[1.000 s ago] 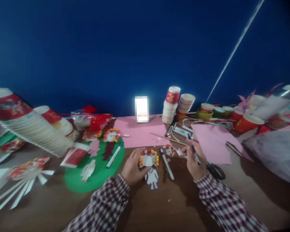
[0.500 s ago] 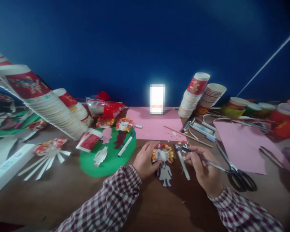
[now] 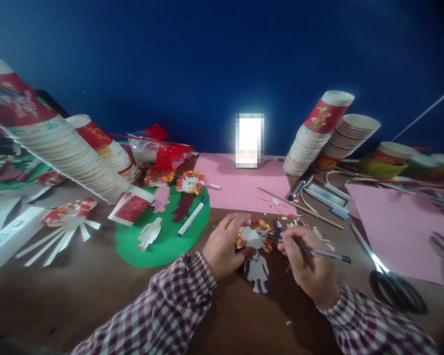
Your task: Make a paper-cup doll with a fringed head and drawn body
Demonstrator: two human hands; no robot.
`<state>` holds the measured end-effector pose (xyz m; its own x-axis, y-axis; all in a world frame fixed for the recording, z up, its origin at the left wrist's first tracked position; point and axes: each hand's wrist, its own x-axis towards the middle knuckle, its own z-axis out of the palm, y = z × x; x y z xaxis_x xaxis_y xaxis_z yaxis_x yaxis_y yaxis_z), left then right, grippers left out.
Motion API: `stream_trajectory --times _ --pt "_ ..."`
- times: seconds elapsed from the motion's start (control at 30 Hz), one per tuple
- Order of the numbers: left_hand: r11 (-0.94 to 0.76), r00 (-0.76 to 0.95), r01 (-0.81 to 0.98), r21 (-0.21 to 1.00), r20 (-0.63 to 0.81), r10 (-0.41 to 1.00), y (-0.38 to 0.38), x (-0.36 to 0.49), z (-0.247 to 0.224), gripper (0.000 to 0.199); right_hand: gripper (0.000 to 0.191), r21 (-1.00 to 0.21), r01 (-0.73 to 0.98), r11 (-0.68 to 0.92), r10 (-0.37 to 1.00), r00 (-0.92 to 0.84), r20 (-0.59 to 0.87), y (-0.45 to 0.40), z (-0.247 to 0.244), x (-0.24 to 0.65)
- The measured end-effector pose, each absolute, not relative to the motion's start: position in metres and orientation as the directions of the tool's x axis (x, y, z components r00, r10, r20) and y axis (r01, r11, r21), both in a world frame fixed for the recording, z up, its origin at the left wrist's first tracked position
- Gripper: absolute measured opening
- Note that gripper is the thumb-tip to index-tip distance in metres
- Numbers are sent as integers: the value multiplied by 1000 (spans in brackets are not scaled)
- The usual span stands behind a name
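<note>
In the head view, I see a curly paper-cup ring (image 3: 249, 239) on the tabletop (image 3: 259, 328), well in from its back edge. It has a round white middle with red and yellow curls. Just below it is a white paper doll (image 3: 256, 271) with a purple line around it. I can't tell if the two are stuck together. My left hand (image 3: 225, 249) is half closed, with thumb and fingers on the ring's left side. My right hand (image 3: 311, 266) is closed around a pen (image 3: 331, 255). The pen's tip is over the ring, but I can't tell if it touches.

A purple marker (image 3: 279, 226) is partly hidden by my right hand, and scissors (image 3: 380, 266) lie to the right of it. To the left, a green paper circle (image 3: 133, 254) holds more paper dolls (image 3: 150, 234) and a blue marker (image 3: 193, 215).

Tall cup stacks (image 3: 311, 138) rise on both sides near the tabletop's back edge. Between them, a pink sheet (image 3: 240, 185) reaches that edge. Brown wood shows between my checked sleeves (image 3: 163, 305).
</note>
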<state>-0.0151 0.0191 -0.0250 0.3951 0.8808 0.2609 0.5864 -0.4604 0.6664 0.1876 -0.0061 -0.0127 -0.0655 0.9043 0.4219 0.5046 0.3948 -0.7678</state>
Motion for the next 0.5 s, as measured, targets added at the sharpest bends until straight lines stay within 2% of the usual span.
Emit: stream_trajectory --times 0.13,0.33,0.5 --pt "-447 397 583 679 241 885 19 -15 -24 65 9 -696 587 413 901 -149 408 -6 -9 185" --pt "-436 392 586 683 231 890 19 -15 -24 66 8 -613 616 494 863 -263 431 -8 -9 182" --pt "-440 392 579 686 238 888 19 -15 -25 64 10 -611 628 482 871 -267 412 -8 -13 183"
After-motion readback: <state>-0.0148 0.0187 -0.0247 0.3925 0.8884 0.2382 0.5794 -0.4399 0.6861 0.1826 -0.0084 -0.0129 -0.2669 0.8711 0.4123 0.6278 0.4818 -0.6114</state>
